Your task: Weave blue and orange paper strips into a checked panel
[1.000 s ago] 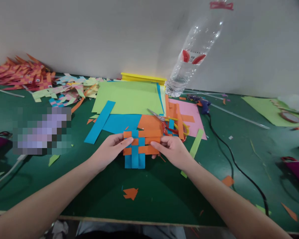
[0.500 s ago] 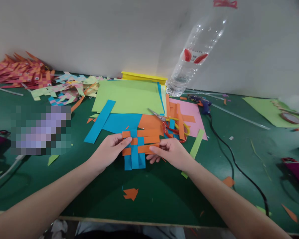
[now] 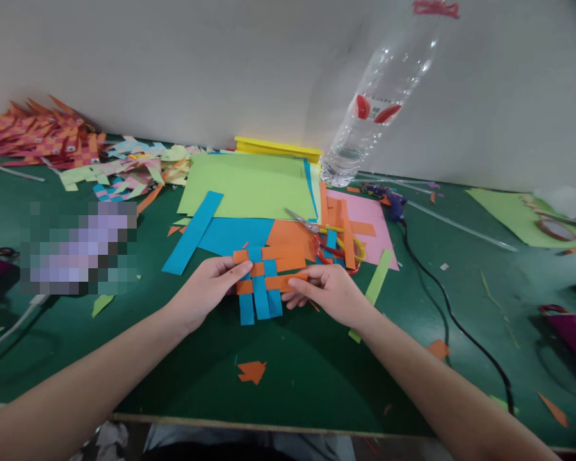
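A piece of woven paper strips (image 3: 260, 288), blue ones running up and down and orange ones crossing them, is held above the green table. My left hand (image 3: 211, 287) pinches its left side, thumb on top near the upper orange squares. At the right, my right hand (image 3: 324, 287) grips the end of the lowest orange strip (image 3: 284, 282) between thumb and fingers. The other orange strip ends stick out to the right above it. Blue strip ends hang down at the bottom. Just behind are a blue sheet (image 3: 235, 234) and an orange sheet (image 3: 288, 234).
Scissors (image 3: 307, 222) with red and yellow handles lie behind my right hand. A tilted plastic bottle (image 3: 374, 109) leans on the wall. A glue gun (image 3: 388, 197) trails a black cord at right. Green sheets (image 3: 249, 186) lie at the back; woven pieces (image 3: 43, 137) pile up at left.
The lowest orange strip now crosses nearer the middle of the blue strips, tilted slightly up to the right. The lower blue ends have spread apart. Both hands keep their grip, barely moved.
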Action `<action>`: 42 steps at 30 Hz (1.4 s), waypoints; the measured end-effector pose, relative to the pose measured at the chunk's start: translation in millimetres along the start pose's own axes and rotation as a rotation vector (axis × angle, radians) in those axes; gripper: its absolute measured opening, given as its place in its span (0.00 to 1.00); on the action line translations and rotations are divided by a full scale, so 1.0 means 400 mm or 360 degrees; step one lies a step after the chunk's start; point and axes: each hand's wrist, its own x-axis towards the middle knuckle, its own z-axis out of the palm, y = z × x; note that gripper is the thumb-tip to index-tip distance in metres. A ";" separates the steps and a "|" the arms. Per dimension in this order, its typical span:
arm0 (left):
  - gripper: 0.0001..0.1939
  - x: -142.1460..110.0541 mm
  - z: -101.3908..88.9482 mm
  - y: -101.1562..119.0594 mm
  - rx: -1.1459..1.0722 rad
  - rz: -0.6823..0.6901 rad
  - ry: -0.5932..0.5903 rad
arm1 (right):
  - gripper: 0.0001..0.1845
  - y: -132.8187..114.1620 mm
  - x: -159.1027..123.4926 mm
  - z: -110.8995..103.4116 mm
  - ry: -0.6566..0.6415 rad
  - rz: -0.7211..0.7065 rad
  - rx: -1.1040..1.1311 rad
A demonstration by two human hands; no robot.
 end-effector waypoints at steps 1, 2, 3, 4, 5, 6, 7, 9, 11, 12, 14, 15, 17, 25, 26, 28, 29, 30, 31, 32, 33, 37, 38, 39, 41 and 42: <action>0.19 0.000 0.000 0.000 0.0001 -0.0001 -0.0002 | 0.16 0.001 0.000 0.000 0.0011 0.0002 0.0001; 0.18 0.001 0.000 -0.001 0.0002 0.0001 -0.0002 | 0.16 0.001 0.001 -0.001 0.0020 0.0001 -0.0001; 0.18 0.001 -0.001 -0.001 -0.0002 0.0002 -0.0004 | 0.15 0.002 0.001 -0.001 0.0026 -0.0003 -0.0003; 0.18 0.001 -0.001 -0.002 -0.0010 0.0001 -0.0008 | 0.15 0.003 0.002 -0.001 0.0027 -0.0007 -0.0002; 0.17 0.001 -0.001 -0.003 -0.0024 0.0002 -0.0013 | 0.15 0.003 0.002 -0.001 0.0027 -0.0011 0.0002; 0.17 0.001 0.000 -0.003 -0.0043 0.0004 -0.0018 | 0.15 0.004 0.003 -0.001 0.0026 -0.0014 0.0010; 0.16 0.000 0.000 -0.003 -0.0063 0.0004 -0.0021 | 0.15 0.005 0.003 -0.001 0.0027 -0.0018 0.0021; 0.16 -0.002 0.002 -0.003 -0.0086 -0.0004 -0.0013 | 0.14 0.007 0.003 -0.001 0.0030 -0.0025 0.0044; 0.17 -0.004 0.003 -0.001 -0.0080 0.0004 -0.0032 | 0.13 0.008 0.003 0.001 0.0040 -0.0031 0.0065; 0.17 -0.004 0.004 0.000 -0.0062 0.0033 -0.0061 | 0.13 0.008 0.003 0.001 0.0042 -0.0031 0.0071; 0.19 -0.005 0.005 0.002 -0.0015 0.0137 -0.0148 | 0.12 0.008 0.002 0.003 0.0046 -0.0030 0.0071; 0.21 -0.005 0.006 0.002 0.0004 0.0187 -0.0193 | 0.12 0.008 0.002 0.003 0.0050 -0.0030 0.0070; 0.25 -0.006 0.009 0.003 0.0022 0.0234 -0.0246 | 0.12 0.010 0.001 0.004 0.0064 -0.0033 0.0073; 0.31 -0.003 0.017 0.007 0.0016 0.0156 -0.0213 | 0.14 0.016 0.003 0.005 0.0109 -0.0020 0.0090; 0.31 -0.002 0.017 0.006 0.0016 0.0153 -0.0211 | 0.14 0.016 0.004 0.005 0.0116 -0.0022 0.0088; 0.32 -0.002 0.016 0.003 0.0004 0.0155 -0.0194 | 0.13 0.015 0.005 0.006 0.0124 -0.0028 0.0080; 0.32 -0.002 0.016 0.002 -0.0008 0.0160 -0.0186 | 0.13 0.014 0.005 0.008 0.0127 -0.0033 0.0076; 0.32 -0.002 0.016 0.002 -0.0023 0.0162 -0.0183 | 0.13 0.013 0.005 0.009 0.0132 -0.0038 0.0074; 0.32 -0.002 0.016 0.002 -0.0040 0.0155 -0.0182 | 0.12 0.012 0.005 0.011 0.0144 -0.0045 0.0074; 0.32 -0.002 0.017 0.002 -0.0056 0.0144 -0.0183 | 0.12 0.011 0.006 0.013 0.0159 -0.0053 0.0077; 0.32 -0.003 0.017 0.002 -0.0073 0.0129 -0.0187 | 0.12 0.009 0.006 0.014 0.0178 -0.0064 0.0083; 0.27 -0.002 0.018 0.002 -0.0035 0.0115 -0.0215 | 0.12 0.000 0.003 0.017 0.0251 -0.0102 0.0103; 0.24 -0.002 0.017 0.002 0.0017 0.0106 -0.0222 | 0.11 -0.002 0.002 0.017 0.0266 -0.0106 0.0102; 0.20 -0.002 0.017 0.001 0.0078 0.0090 -0.0225 | 0.11 -0.004 0.002 0.017 0.0279 -0.0109 0.0101; 0.16 -0.003 0.016 0.000 0.0171 0.0039 -0.0235 | 0.11 -0.007 0.001 0.018 0.0297 -0.0115 0.0102; 0.15 -0.004 0.016 -0.001 0.0181 0.0015 -0.0247 | 0.11 -0.008 0.000 0.018 0.0308 -0.0118 0.0107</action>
